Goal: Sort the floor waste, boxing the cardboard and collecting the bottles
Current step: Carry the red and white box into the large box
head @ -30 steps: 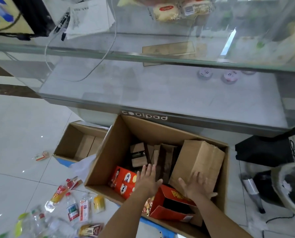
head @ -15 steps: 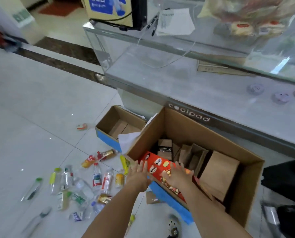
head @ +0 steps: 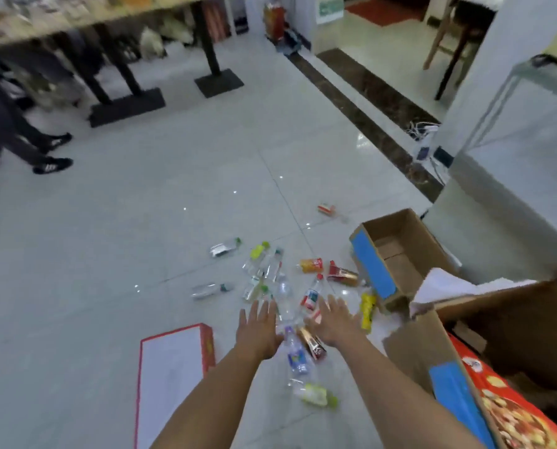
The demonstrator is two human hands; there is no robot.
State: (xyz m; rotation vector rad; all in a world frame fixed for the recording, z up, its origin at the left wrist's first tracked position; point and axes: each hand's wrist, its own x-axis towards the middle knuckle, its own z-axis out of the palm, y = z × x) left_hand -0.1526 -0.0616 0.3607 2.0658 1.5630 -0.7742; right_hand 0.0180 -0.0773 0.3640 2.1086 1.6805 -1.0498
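Note:
Several plastic bottles (head: 272, 270) lie scattered on the white tiled floor in the middle of the view. My left hand (head: 258, 328) and my right hand (head: 335, 322) are stretched out above them, palms down, fingers apart, holding nothing. A blue-labelled bottle (head: 295, 356) lies between my wrists. The big cardboard box (head: 410, 348) stands at the lower right with a red printed carton (head: 510, 413) leaning in it. A smaller open cardboard box (head: 410, 241) with a blue side sits behind it. A flat white carton with red edges (head: 170, 377) lies at the lower left.
A glass counter (head: 523, 131) rises at the right. Black table bases (head: 128, 105) stand at the far left, with a person's legs and shoes (head: 51, 165) beside them. A power strip with cables (head: 427, 147) lies by the counter. A small red-and-white item (head: 326, 209) lies apart on the floor.
The view has swung left from the big box to the floor. Both hands have left the cartons in the box and now hover open over the bottles.

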